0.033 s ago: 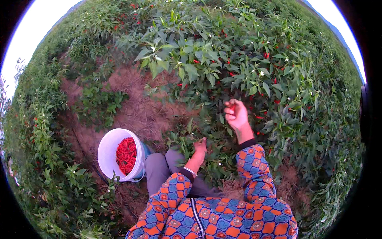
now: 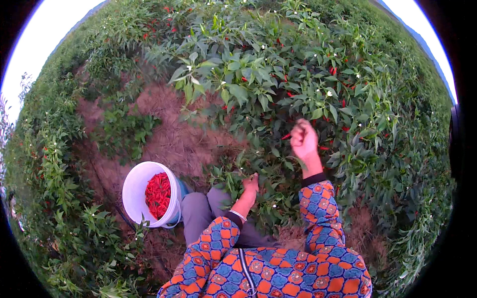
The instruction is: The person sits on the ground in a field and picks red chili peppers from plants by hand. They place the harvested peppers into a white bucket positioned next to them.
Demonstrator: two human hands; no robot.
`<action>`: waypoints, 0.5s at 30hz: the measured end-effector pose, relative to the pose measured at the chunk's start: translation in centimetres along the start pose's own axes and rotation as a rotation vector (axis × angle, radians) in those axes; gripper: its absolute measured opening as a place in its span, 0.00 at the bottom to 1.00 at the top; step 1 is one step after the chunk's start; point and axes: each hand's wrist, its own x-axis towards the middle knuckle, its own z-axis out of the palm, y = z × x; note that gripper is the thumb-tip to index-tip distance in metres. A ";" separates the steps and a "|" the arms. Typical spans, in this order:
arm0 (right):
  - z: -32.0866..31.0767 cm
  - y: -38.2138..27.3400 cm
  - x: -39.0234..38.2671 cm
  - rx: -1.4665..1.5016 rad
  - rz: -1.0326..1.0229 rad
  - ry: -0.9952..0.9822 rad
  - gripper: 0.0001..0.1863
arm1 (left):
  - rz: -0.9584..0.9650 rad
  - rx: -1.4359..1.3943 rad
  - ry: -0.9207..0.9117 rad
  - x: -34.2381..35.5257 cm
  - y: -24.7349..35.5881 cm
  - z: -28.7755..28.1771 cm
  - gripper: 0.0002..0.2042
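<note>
My right hand [image 2: 304,140] is raised into a chilli plant [image 2: 258,74], its fingers curled around a red chilli [image 2: 285,136] that sticks out to the left. My left hand [image 2: 250,185] is lower, pushed among the leaves at the plant's base, and its fingers are partly hidden. A white bucket [image 2: 134,179] stands on the ground to the left of my knee, holding a heap of picked red chillies [image 2: 158,194]. Both of my sleeves are orange and blue patterned.
Dense green chilli bushes with red fruit and small white flowers fill the right and top. A strip of brown dry soil [image 2: 174,139] runs between the rows beyond the bucket. More plants [image 2: 54,179] line the left side.
</note>
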 end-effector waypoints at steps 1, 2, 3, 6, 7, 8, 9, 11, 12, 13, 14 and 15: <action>0.2 -0.8 0.7 0.018 -0.148 0.155 0.05 | 0.067 -0.022 -0.006 0.9 -0.8 -0.5 0.24; -1.5 -2.8 1.7 0.196 -0.229 0.265 0.04 | 0.019 -0.078 -0.048 1.1 -1.3 0.0 0.23; -0.2 -3.9 1.3 0.098 -0.433 0.346 0.06 | -0.024 -0.134 -0.068 1.4 -1.5 -0.3 0.22; 1.3 -6.0 1.4 -0.373 -0.641 0.303 0.16 | -0.027 0.035 -0.012 1.4 -1.1 0.0 0.19; 1.5 -5.5 3.4 -0.629 -0.789 0.085 0.16 | -0.016 0.089 -0.007 1.3 -0.8 0.2 0.19; 0.4 -5.3 4.2 -1.390 -0.706 0.137 0.14 | -0.006 0.145 0.004 1.1 -0.4 0.3 0.18; 1.9 -3.7 4.5 -1.308 -0.821 -0.092 0.09 | -0.010 0.149 -0.022 0.6 0.1 0.3 0.17; 1.9 -0.7 4.7 -1.888 -0.988 -0.181 0.07 | 0.119 0.173 -0.060 -0.6 1.2 0.2 0.16; 0.5 1.3 4.9 -1.850 -0.962 -0.179 0.05 | 0.254 0.191 -0.078 -1.2 1.9 0.3 0.16; 0.7 3.3 3.3 -1.852 -0.935 -0.191 0.06 | 0.390 0.207 -0.065 -1.9 2.8 -0.5 0.17; -0.7 4.3 2.7 -1.681 -1.038 -0.235 0.08 | 0.630 0.191 -0.006 -3.0 4.4 -0.2 0.17; -3.6 5.1 2.7 -1.774 -1.003 -0.206 0.09 | 0.858 0.172 0.040 -4.4 6.2 0.8 0.17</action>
